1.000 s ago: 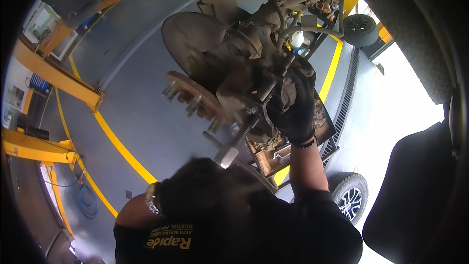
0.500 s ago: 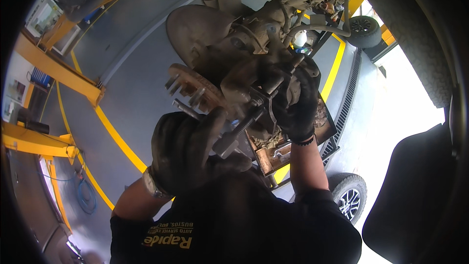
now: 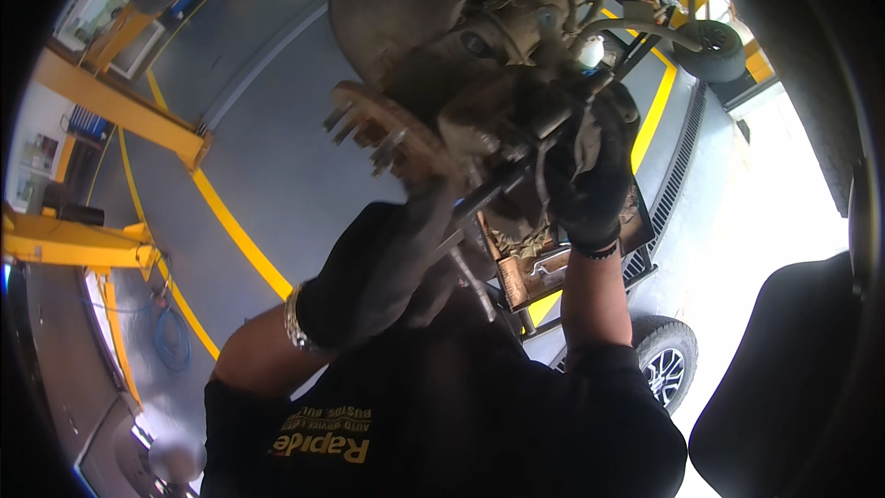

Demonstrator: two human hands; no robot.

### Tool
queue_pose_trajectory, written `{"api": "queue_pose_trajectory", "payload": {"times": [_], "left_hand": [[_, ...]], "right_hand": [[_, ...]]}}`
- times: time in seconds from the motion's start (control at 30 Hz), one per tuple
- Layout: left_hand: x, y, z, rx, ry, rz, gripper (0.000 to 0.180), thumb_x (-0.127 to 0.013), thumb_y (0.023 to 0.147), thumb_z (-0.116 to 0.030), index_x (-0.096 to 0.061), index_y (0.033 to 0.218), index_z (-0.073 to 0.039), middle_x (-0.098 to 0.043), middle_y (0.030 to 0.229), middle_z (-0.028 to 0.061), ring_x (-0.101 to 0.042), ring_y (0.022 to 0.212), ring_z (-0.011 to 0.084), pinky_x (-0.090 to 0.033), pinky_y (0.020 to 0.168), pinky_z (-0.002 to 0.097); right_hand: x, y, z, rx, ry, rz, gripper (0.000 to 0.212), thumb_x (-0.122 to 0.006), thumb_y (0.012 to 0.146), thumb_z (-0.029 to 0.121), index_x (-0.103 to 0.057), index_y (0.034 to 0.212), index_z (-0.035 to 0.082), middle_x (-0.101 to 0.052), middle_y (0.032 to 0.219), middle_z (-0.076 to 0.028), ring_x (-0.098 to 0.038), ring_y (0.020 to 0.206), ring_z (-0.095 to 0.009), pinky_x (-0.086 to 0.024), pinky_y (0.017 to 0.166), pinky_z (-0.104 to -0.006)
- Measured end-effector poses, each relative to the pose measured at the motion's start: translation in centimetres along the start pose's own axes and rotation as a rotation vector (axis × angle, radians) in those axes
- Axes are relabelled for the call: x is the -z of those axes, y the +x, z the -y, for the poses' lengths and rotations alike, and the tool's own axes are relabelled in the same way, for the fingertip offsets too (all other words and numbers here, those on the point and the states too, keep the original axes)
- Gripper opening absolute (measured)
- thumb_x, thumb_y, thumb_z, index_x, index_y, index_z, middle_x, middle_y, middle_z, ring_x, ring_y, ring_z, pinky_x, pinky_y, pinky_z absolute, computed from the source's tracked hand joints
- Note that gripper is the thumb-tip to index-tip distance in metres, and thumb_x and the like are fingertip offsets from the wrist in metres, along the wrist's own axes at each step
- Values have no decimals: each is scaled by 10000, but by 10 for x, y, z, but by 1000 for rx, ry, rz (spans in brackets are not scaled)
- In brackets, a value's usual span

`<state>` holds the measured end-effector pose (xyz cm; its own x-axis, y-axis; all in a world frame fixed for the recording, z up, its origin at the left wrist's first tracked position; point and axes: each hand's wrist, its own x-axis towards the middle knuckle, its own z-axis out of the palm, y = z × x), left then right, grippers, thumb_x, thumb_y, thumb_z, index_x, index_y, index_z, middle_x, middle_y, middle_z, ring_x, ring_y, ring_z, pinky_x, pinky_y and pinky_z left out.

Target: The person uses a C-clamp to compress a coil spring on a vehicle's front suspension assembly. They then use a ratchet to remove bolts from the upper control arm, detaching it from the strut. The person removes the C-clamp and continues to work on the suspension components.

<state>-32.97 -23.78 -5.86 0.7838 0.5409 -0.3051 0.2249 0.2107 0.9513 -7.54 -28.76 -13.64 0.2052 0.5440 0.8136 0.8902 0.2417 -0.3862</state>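
Observation:
A threaded screw tool (image 3: 498, 192) with a metal cross bar (image 3: 473, 284) at its near end is set against the steering knuckle of a raised vehicle. My gloved left hand (image 3: 392, 254) is closed around the tool's near end, beside the cross bar; its fingertips are partly hidden and blurred. My gloved right hand (image 3: 590, 171) wraps the far side of the tool, by its metal frame, with its fingers curled. To the left of the screw sits a rusty wheel hub (image 3: 406, 134) with several studs sticking out. Behind it is a large rounded grey-brown plate (image 3: 392, 14).
Below the knuckle stands a tray (image 3: 513, 281) with tools and rags. Yellow lift arms (image 3: 120, 115) reach in from the left. A loose wheel (image 3: 666, 364) lies at the lower right, another wheel (image 3: 712, 51) farther back. A blue hose (image 3: 172, 337) is coiled on the floor.
The cross bar has swung round from pointing up-left to pointing down toward me, and my left hand has turned with it. My right hand keeps its hold; the whole view has shifted slightly.

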Motion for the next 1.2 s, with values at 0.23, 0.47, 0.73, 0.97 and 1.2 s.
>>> {"api": "queue_pose_trajectory", "payload": {"times": [0.23,0.47,0.73,0.97,1.2], "left_hand": [[-3,8,16,87,-629,164,497,-264,1093,-384,-616,1186,-47,-570,631,100,-467,388,162,-435,420,287],[-2,2,13,-756,442,-589,488,-610,958,-201,-488,1343,73,-583,1166,133,-584,909,204,-502,814,380],[14,41,-73,-539,1146,-69,575,-735,875,-398,-585,1313,-57,-714,1075,178,-712,981,278,-535,866,399],[39,48,-72,-808,1415,76,585,-778,851,-363,-591,1299,-36,-674,1163,142,-691,1028,253,-549,888,365],[84,67,-81,-861,1805,316,552,-685,947,-306,-511,1412,-65,-557,1394,133,-570,1266,227,-488,1031,343]], "right_hand": [[-4,5,-7,14,83,-44,628,-749,680,146,-527,1245,-15,-514,1253,-217,-487,1223,-399,-392,1042,-464],[-8,2,-7,22,120,-68,619,-759,679,145,-534,1238,4,-516,1269,-204,-501,1182,-376,-396,1019,-445],[-6,4,-4,31,149,-83,634,-765,702,167,-523,1266,7,-508,1265,-187,-488,1211,-350,-392,1026,-445],[-7,11,-7,184,89,-16,714,-747,734,187,-484,1358,-40,-467,1380,-224,-447,1320,-385,-351,1099,-446],[8,8,-10,139,75,9,843,-856,637,312,-507,1361,59,-520,1345,-197,-409,1260,-433,-359,1077,-527]]}}
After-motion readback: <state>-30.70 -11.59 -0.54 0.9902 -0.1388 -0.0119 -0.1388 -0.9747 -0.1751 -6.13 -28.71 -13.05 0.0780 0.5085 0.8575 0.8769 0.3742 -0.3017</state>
